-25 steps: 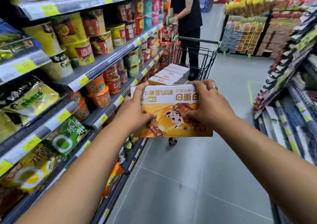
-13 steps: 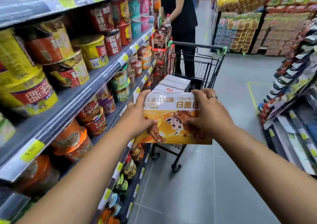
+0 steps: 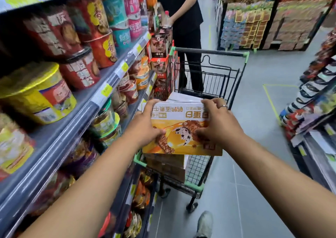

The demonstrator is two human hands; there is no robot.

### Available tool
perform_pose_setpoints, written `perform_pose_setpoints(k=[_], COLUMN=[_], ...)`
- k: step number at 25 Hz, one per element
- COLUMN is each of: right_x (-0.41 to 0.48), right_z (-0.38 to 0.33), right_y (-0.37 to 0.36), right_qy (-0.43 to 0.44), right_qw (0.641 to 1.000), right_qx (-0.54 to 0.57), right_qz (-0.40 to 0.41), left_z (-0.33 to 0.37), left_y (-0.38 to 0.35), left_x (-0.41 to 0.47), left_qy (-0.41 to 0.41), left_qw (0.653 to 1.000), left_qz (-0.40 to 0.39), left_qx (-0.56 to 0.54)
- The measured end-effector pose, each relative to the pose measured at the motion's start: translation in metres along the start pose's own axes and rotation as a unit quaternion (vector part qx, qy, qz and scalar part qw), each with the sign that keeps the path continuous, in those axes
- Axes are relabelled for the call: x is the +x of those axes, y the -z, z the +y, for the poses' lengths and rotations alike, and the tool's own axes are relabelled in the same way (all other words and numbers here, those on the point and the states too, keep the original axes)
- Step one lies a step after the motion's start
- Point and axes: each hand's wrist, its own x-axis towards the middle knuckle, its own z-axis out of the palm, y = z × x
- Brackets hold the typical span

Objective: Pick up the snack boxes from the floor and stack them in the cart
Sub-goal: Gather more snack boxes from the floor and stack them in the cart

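Gripping box [image 3: 181,128] both sides, left hand [image 3: 145,126], right hand [image 3: 216,126]; should lower flat, square onto cart [image 3: 209,53] stack [image 3: 183,97].

Snack box [image 3: 175,114] in both hands [image 3: 145,126] [image 3: 219,124] over cart [image 3: 209,53]

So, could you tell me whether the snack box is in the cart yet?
Not in yet: the left hand and right hand grip the snack box over the cart.

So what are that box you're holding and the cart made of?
The box looks like cardboard with a glossy printed finish; light glints on its white edge, perhaps a film wrap. The cart seems black-coated metal wire, going by its thin grid bars; its green corner caps look plastic.
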Motion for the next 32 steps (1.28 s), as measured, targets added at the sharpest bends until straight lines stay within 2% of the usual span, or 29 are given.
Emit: perform_pose_setpoints(k=[7, 13, 22, 26, 32], right_x=[0.144, 0.227, 0.335, 0.372, 0.407], right_z=[0.05, 0.073, 0.091, 0.103, 0.121], right_y=[-0.021, -0.043, -0.101, -0.131, -0.163], right_qy=[-0.012, -0.041, -0.122, -0.15, -0.165], right_qw=[0.999, 0.998, 0.991, 0.987, 0.985], right_qx=[0.012, 0.032, 0.05, 0.043, 0.028], right_qz=[-0.031, -0.04, 0.005, 0.03, 0.032], left_z=[0.005, -0.002, -0.015, -0.028, -0.039], left_y=[-0.033, -0.053, -0.08, -0.097, -0.12], left_x=[0.154, 0.255, 0.401, 0.452, 0.49], left_qy=[0.017, 0.021, 0.007, 0.008, 0.018], left_qw=[1.0, 0.999, 0.999, 0.998, 0.996], left_qz=[-0.011, -0.037, -0.031, -0.063, -0.071], left_qx=[-0.014, -0.011, 0.017, 0.007, -0.056])
